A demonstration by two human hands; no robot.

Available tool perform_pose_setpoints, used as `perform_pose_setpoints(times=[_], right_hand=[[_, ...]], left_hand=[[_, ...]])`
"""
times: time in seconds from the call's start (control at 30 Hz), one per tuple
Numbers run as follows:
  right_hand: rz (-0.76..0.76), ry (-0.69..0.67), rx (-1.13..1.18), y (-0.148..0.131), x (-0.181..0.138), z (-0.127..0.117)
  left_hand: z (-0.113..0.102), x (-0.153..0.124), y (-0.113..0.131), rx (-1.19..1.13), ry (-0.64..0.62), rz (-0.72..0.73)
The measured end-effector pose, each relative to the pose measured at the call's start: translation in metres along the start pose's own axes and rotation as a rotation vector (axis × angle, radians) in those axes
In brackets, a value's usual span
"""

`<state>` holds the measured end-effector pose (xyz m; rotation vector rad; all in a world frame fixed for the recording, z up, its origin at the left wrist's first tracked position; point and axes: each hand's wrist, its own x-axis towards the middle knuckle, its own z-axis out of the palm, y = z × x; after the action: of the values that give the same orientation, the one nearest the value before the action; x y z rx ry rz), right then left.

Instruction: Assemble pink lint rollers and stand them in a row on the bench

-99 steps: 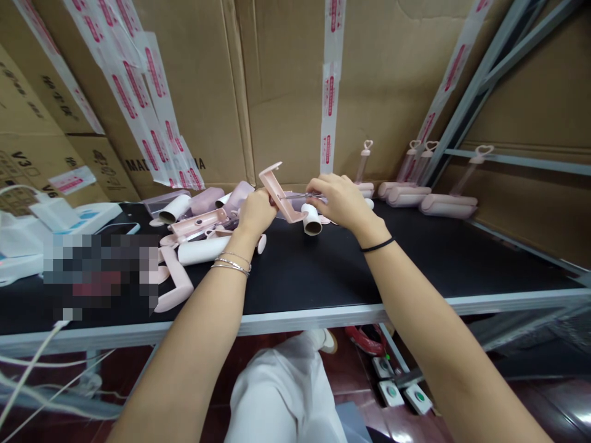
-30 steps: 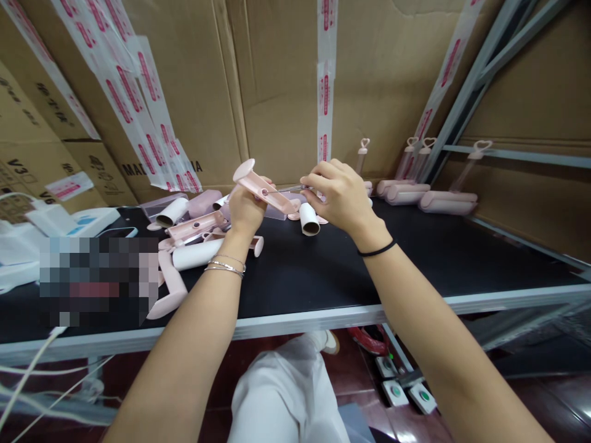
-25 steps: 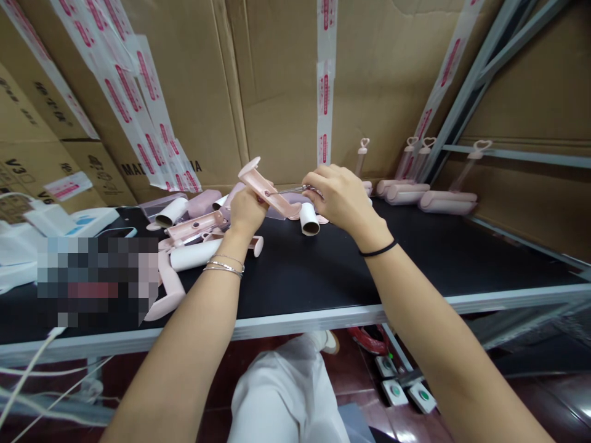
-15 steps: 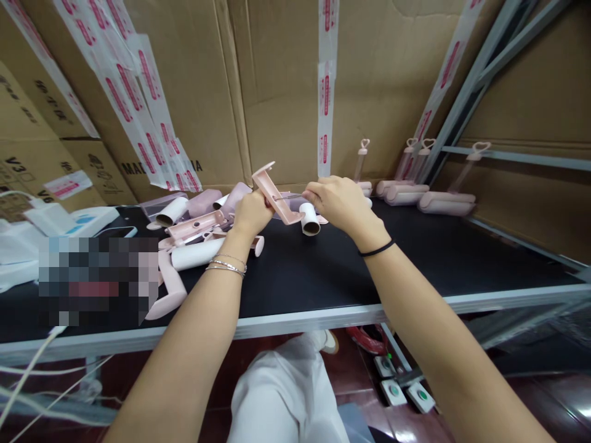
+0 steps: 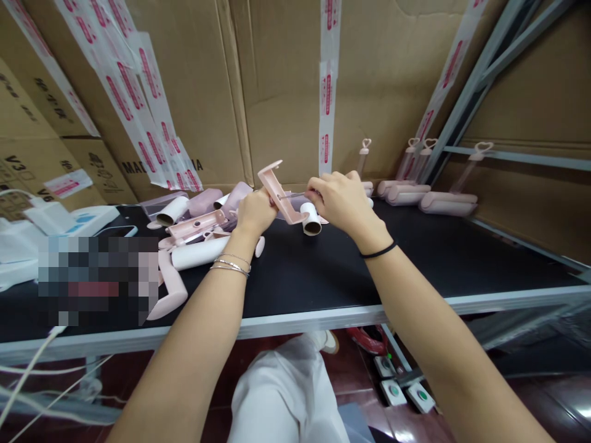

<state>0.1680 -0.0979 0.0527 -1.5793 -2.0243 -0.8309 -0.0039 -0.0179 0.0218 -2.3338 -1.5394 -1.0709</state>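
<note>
We hold the pink bracket (image 5: 287, 207) tilted above the back of the bench (image 5: 314, 277), our left hand (image 5: 257, 212) curled tight around its far side. Our right hand (image 5: 339, 197) has its fingers pinched on a thin metal rod (image 5: 295, 195), whose tip meets the bracket's inner face. Just below the bracket's lower end we see a white roll (image 5: 311, 221); we cannot tell whether they touch. Loose pink parts (image 5: 196, 226) lie left of our hands, pink rollers (image 5: 447, 204) well to the right.

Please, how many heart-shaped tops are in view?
4: one heart-shaped top beyond the right hand, two tops close together farther right, another top rightmost. More may be hidden.
</note>
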Motion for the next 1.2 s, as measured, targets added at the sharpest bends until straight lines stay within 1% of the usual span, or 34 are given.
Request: perform_pose_setpoints(times=[0.13,0.3,0.67,0.8,0.9,1.0,1.1,1.2], right_hand=[[0.026,-0.094,0.009,0.0,-0.001,-0.004],[0.12,-0.191,-0.015,-0.002,0.0,-0.005],[0.089,-0.214,0.03,-0.003,0.0,-0.002],[0.12,-0.208,0.025,-0.005,-0.001,-0.003],[0.133,-0.201,0.021,-0.007,-0.001,-0.004],[0.125,-0.226,0.027,-0.008,0.0,-0.004],[0.092,-0.252,0.032,-0.008,0.0,-0.002],[0.073,-0.257,0.024,-0.009,0.0,-0.001]], left_hand=[[-0.001,0.001,-0.008,-0.071,0.04,-0.009],[0.001,0.002,-0.01,-0.107,0.04,0.007],[0.001,0.002,-0.009,-0.069,0.026,0.016],[0.003,0.003,-0.01,-0.024,0.023,0.001],[0.004,0.004,-0.014,-0.036,0.033,0.004],[0.005,0.004,-0.015,-0.041,0.007,0.004],[0.005,0.002,-0.011,-0.027,-0.044,0.045],[0.005,0.001,-0.005,-0.015,-0.063,0.106]])
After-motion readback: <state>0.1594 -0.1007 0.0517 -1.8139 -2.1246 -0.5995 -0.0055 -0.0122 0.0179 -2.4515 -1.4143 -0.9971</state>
